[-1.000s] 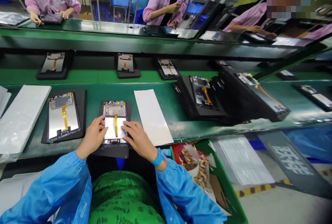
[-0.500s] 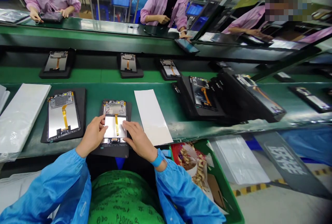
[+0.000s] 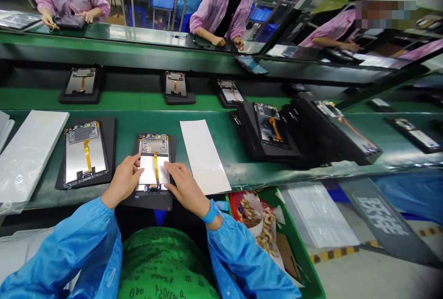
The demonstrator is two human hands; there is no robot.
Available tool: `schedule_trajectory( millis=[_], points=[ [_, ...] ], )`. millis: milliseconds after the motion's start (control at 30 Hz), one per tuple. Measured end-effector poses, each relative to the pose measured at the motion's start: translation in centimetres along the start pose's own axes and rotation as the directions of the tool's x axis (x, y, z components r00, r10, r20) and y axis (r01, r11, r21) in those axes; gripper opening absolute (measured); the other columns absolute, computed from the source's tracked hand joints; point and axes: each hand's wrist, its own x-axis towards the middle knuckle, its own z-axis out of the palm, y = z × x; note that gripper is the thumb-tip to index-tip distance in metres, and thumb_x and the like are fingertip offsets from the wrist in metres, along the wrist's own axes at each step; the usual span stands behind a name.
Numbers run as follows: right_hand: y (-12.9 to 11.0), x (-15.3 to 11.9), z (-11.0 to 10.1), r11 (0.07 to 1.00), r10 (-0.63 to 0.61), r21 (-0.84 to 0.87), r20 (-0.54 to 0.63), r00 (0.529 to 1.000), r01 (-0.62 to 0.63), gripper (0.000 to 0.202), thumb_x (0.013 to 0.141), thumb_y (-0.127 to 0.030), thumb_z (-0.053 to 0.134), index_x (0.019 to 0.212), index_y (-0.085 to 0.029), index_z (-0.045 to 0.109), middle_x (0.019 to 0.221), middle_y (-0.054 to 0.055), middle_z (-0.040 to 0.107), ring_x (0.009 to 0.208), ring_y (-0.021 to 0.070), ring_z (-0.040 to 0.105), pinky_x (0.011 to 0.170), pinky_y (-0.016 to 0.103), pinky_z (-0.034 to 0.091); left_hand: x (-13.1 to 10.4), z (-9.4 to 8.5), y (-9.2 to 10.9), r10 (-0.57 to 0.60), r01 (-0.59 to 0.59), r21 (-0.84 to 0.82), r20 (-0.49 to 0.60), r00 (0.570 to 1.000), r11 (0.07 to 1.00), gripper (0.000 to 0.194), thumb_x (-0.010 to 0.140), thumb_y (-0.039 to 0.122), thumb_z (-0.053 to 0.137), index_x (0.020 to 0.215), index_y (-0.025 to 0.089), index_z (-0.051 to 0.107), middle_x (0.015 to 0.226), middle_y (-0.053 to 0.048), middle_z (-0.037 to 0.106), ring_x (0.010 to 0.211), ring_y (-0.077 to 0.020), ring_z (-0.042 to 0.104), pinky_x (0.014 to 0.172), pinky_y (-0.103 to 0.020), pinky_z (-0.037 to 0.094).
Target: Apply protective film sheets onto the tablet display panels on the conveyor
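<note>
An opened tablet [image 3: 153, 146] with a circuit board at its top and an orange ribbon cable lies on a black foam pad [image 3: 152, 202] in front of me. A silvery sheet [image 3: 148, 167] covers its lower part. My left hand [image 3: 126, 176] pinches the sheet's left edge between thumb and fingers. My right hand [image 3: 185, 186] rests at the right edge, its fingers apart and fingertips touching the sheet and tablet. Another opened tablet [image 3: 78, 156] lies on a pad to the left. A white sheet [image 3: 204, 156] lies to the right.
White packets [image 3: 32, 156] lie at the far left. Stacked black trays [image 3: 297, 128] with tablets stand at the right. A green bin [image 3: 304, 253] is below the bench edge. Several tablets sit on the green conveyor [image 3: 138, 100]. People in pink work across it.
My hands keep almost the same place on the tablet. Tablets on the conveyor have shifted slightly right. Across the line, a person's hand has let go of a tablet and drawn back.
</note>
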Motion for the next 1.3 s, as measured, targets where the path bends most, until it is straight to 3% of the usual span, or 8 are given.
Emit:
schedule_trajectory(
  millis=[600, 967, 1200, 1300],
  points=[
    [-0.4, 0.2, -0.3, 0.999, 0.003, -0.052, 0.007, 1.0, -0.002, 0.069, 0.091, -0.012, 0.061, 0.153, -0.02, 0.032, 0.143, 0.015, 0.054, 0.126, 0.0327, 0.047, 0.102, 0.058, 0.05, 0.1, 0.2, 0.1, 0.046, -0.05, 0.222, 0.026, 0.999, 0.974, 0.039, 0.087, 0.018, 0.053, 0.125, 0.014, 0.06, 0.093, -0.005, 0.057, 0.077, -0.0186, 0.057, 0.081, -0.035, 0.048],
    [0.0, -0.1, -0.2, 0.997, -0.01, -0.076, 0.012, 1.0, 0.011, 0.069, 0.091, -0.012, 0.062, 0.153, -0.019, 0.032, 0.142, 0.016, 0.055, 0.123, 0.0322, 0.048, 0.098, 0.056, 0.052, 0.3, 0.4, 0.2, 0.05, -0.068, 0.346, 0.061, 0.997, 0.936, 0.045, 0.09, 0.017, 0.051, 0.134, 0.012, 0.054, 0.099, -0.008, 0.058, 0.087, -0.0212, 0.06, 0.086, -0.037, 0.049],
    [-0.4, 0.1, -0.4, 0.993, 0.001, -0.122, 0.046, 0.999, 0.005, 0.056, 0.093, -0.015, 0.061, 0.146, -0.019, 0.044, 0.145, 0.015, 0.054, 0.123, 0.0328, 0.049, 0.097, 0.057, 0.052, -0.1, -0.1, 1.0, 0.059, -0.1, 0.476, 0.101, 0.993, 0.874, 0.038, 0.093, 0.02, 0.048, 0.13, 0.016, 0.056, 0.104, -0.01, 0.056, 0.093, -0.0241, 0.061, 0.085, -0.037, 0.05],
    [-0.5, 0.2, -0.5, 0.984, -0.02, -0.173, 0.065, 0.998, 0.031, 0.042, 0.095, -0.016, 0.057, 0.137, -0.018, 0.054, 0.147, 0.015, 0.052, 0.124, 0.0334, 0.049, 0.098, 0.058, 0.051, -0.7, -0.2, 1.0, 0.041, -0.057, 0.521, 0.043, 0.998, 0.852, 0.043, 0.094, 0.027, 0.049, 0.136, 0.019, 0.053, 0.113, -0.011, 0.055, 0.097, -0.0253, 0.062, 0.084, -0.038, 0.052]
  ],
)
